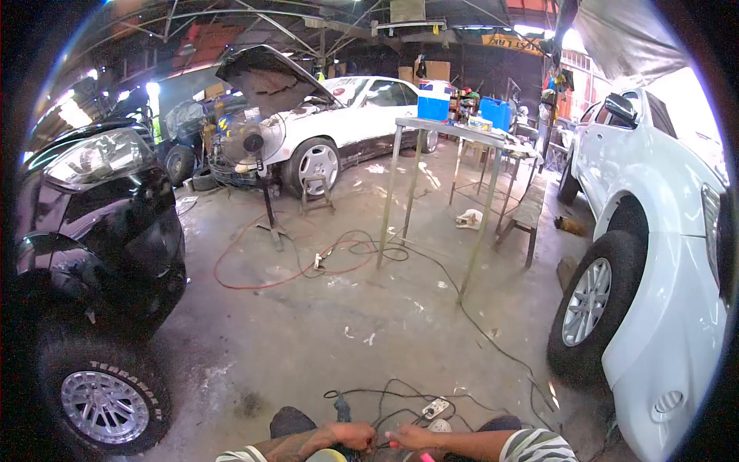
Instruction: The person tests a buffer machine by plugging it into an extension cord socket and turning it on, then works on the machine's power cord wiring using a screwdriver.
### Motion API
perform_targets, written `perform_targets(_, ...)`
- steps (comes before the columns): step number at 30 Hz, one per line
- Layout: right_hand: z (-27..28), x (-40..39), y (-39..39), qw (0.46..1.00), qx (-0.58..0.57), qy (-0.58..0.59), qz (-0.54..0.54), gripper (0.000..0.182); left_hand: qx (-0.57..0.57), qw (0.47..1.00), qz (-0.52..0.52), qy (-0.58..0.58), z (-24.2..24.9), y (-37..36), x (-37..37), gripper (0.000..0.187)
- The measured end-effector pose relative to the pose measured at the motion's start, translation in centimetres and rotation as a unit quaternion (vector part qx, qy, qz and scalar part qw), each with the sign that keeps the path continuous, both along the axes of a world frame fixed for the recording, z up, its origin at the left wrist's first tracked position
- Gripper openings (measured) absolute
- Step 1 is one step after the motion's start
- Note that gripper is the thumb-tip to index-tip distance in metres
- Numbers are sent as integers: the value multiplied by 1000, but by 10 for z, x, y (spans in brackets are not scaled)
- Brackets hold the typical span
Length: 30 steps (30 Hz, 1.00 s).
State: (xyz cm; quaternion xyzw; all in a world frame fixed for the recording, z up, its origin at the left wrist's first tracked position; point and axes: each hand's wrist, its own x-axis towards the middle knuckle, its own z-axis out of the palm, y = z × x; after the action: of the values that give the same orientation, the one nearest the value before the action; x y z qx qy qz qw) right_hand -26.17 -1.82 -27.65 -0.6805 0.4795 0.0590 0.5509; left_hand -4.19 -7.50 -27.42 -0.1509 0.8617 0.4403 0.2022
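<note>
My left hand [356, 436] is closed at the bottom of the head view, its fingers curled around something too small to make out. Close beside it, my right hand [412, 437] is also closed, with a small red piece [394, 444] showing at its fingertips. Just beyond the left hand a dark blue-grey object [341, 408] lies on the floor. A white power strip [436, 409] with black cables [392, 391] sits beyond the right hand. Below the hands, a yellow round edge [326, 456] and a pink piece [426, 457] are partly cut off by the frame.
A black vehicle's wheel [105, 406] stands at left, a white vehicle's wheel [587, 302] at right. Ahead are a metal table [450, 129] with a blue cooler [434, 101], a standing fan [252, 142] and a white car [362, 115], hood raised. A red hose [246, 287] and cables cross the floor.
</note>
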Motion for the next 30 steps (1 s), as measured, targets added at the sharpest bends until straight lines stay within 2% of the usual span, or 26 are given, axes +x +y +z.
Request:
perform_targets(1,-1,-2,1,1000,-2,1,2,51,-15,1000,-1,5,0,0,2,31)
perform_targets(3,42,5,9,996,-92,-12,7,52,-31,999,-3,8,13,4,4,32)
perform_targets(4,41,1,4,996,-91,-12,7,52,-37,999,26,4,20,6,3,27)
perform_targets(5,39,-5,-3,969,-233,-49,63,50,-42,998,55,0,23,8,3,23)
perform_targets(6,37,-10,-5,919,-367,-84,117,47,-39,998,56,2,17,8,2,23)
perform_targets(10,26,-5,7,923,-367,-70,97,48,-35,999,30,-17,-7,4,1,27)
perform_targets(13,7,0,4,930,-355,-44,87,51,-45,999,-3,-24,-8,3,0,30)
perform_targets(14,10,2,4,980,-190,-12,58,53,-50,998,-19,-21,-7,1,1,30)
perform_targets(15,13,4,3,999,-18,20,26,55,-52,998,-16,-19,-11,0,2,30)
perform_targets(18,12,10,5,998,35,57,17,55,-53,997,-47,-10,-13,1,5,29)
perform_targets(19,12,8,3,998,34,53,17,55,-50,999,-8,-16,-12,2,5,25)
perform_targets(20,13,1,2,990,-136,0,40,49,-45,998,31,-23,-6,5,5,21)
perform_targets(21,14,-4,3,951,-300,-51,62,45,-42,998,32,-23,0,7,5,21)
perform_targets(22,14,-6,3,951,-298,-49,63,45,-42,998,34,-9,6,7,4,21)
perform_targets(24,20,-8,5,908,-389,-114,108,36,-40,999,35,6,0,6,2,22)
perform_targets(27,7,-5,14,930,-342,-108,81,34,-20,999,33,17,-17,4,1,23)
perform_targets(28,-11,-3,14,930,-342,-107,81,34,-26,1000,11,7,-7,3,1,27)
perform_targets(29,-39,-2,10,979,-176,-98,24,38,-34,999,-8,-2,-1,3,0,30)
perform_targets(30,-43,2,7,996,-4,-85,-34,42,-36,999,-6,-1,-7,1,0,30)
